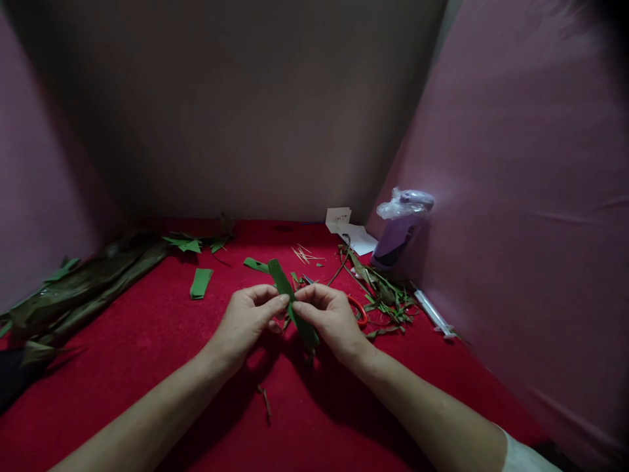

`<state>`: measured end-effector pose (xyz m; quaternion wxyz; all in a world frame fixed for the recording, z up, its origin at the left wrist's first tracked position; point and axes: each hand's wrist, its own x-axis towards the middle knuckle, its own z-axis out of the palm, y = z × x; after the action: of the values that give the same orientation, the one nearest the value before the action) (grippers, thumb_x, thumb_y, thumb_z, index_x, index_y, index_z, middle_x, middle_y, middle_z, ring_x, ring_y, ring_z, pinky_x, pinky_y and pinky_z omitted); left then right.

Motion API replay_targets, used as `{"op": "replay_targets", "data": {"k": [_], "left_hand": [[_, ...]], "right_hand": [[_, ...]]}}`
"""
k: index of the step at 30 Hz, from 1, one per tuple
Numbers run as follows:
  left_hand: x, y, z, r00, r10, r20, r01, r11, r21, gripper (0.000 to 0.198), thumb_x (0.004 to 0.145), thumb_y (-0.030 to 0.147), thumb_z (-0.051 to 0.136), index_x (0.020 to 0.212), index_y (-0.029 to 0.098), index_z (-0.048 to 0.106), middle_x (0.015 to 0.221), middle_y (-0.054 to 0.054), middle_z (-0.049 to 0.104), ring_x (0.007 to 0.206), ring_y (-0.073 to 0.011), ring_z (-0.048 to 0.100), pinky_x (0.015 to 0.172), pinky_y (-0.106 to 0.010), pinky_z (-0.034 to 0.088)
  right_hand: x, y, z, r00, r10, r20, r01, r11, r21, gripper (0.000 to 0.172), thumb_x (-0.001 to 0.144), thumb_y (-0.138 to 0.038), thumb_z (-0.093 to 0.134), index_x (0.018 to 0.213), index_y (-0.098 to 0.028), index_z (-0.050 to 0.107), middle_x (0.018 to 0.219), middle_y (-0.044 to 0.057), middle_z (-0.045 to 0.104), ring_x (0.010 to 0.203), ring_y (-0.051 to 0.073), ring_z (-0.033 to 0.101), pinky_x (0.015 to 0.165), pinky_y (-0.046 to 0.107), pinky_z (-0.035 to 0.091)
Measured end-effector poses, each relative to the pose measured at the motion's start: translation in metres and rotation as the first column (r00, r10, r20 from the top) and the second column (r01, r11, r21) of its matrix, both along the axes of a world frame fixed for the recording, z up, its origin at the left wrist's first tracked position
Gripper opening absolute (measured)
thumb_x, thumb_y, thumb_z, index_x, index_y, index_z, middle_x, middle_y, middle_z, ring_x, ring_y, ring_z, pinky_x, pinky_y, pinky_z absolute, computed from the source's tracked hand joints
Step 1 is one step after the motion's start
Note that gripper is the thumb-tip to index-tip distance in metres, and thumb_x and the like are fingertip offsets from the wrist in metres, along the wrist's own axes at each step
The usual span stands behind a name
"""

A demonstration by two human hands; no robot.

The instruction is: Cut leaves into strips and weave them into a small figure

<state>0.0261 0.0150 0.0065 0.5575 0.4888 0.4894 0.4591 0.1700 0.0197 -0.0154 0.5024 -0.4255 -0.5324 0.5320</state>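
Over the middle of the red cloth, my left hand (253, 314) and my right hand (329, 318) pinch a strip of green leaf (282, 278) between thumbs and fingers. The strip runs slantwise, its upper end pointing away from me and its lower end hanging under my right hand. Another green leaf piece (256, 265) shows just beyond my left fingers. Scissors with orange-red handles (361, 311) lie partly hidden behind my right hand. A cut green leaf piece (200, 284) rests to the left of my hands, and a short dried twist (265, 403) lies nearer to me.
Long dried leaves (88, 288) lie at the left. Several toothpicks (305, 254) are behind my hands. At the right are a heap of leaf scraps (388, 292), a syringe (433, 313), a purple container (396, 237) with clear plastic on top and white paper (358, 239). Pink walls flank both sides.
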Motion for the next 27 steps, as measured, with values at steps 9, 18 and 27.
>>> {"op": "replay_targets", "data": {"k": [9, 18, 27], "left_hand": [[-0.0002, 0.0018, -0.0017, 0.998, 0.004, -0.064, -0.002, 0.999, 0.032, 0.022, 0.067, 0.030, 0.067, 0.055, 0.015, 0.057, 0.051, 0.002, 0.055, 0.045, -0.0090, 0.050, 0.044, -0.020, 0.042], [-0.0018, 0.0014, -0.0024, 1.000, -0.007, -0.013, 0.007, 0.999, 0.037, 0.020, 0.069, 0.031, 0.066, 0.060, 0.014, 0.058, 0.055, 0.002, 0.057, 0.047, -0.0097, 0.052, 0.046, -0.022, 0.043], [0.0002, 0.0025, -0.0026, 1.000, -0.011, 0.006, 0.011, 1.000, 0.027, 0.022, 0.070, 0.031, 0.065, 0.061, 0.014, 0.056, 0.053, 0.003, 0.055, 0.047, -0.0088, 0.050, 0.047, -0.022, 0.042]], "right_hand": [[-0.0012, 0.0005, 0.0006, 1.000, 0.019, -0.022, -0.019, 1.000, -0.011, 0.016, 0.066, -0.028, 0.067, 0.071, -0.017, 0.058, 0.061, -0.003, 0.057, 0.052, 0.008, 0.049, 0.050, 0.021, 0.039], [-0.0009, -0.0002, 0.0034, 1.000, 0.015, -0.018, -0.015, 1.000, -0.014, 0.015, 0.065, -0.025, 0.067, 0.071, -0.016, 0.057, 0.062, -0.002, 0.057, 0.054, 0.008, 0.048, 0.051, 0.021, 0.038], [-0.0003, 0.0014, -0.0003, 0.999, 0.035, -0.026, -0.035, 0.999, -0.008, 0.018, 0.065, -0.029, 0.069, 0.068, -0.016, 0.056, 0.059, -0.003, 0.056, 0.052, 0.008, 0.047, 0.051, 0.021, 0.036]]}}
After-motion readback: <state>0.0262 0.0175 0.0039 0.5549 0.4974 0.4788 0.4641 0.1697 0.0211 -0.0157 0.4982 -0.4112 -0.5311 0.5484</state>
